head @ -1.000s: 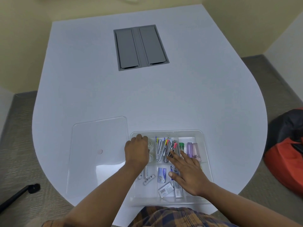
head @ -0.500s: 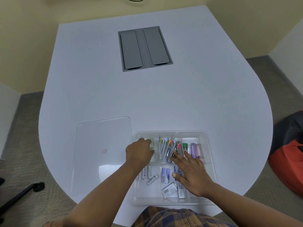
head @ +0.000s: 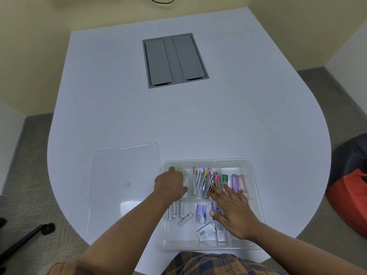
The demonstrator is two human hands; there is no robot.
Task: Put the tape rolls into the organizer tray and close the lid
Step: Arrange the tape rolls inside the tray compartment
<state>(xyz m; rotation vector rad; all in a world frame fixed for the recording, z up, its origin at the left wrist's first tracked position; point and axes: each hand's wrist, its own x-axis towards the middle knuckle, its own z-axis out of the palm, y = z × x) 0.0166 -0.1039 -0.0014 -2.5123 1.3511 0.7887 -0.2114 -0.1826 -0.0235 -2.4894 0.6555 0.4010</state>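
The left hand (head: 169,183) curls over clear tape rolls (head: 183,173) in the organizer tray (head: 256,195)'s far-left compartment, probably to seat them; whether it grips one I cannot tell. The right hand (head: 232,211) lies flat with fingers spread and empty, likely to steady the tray, while the lid (head: 125,175) lies on the left.

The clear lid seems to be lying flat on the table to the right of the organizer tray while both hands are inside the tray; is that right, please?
Not quite. In the head view the clear lid lies flat on the table to the left of the organizer tray, not the right. The rest holds: the left hand and the right hand are both in the tray.
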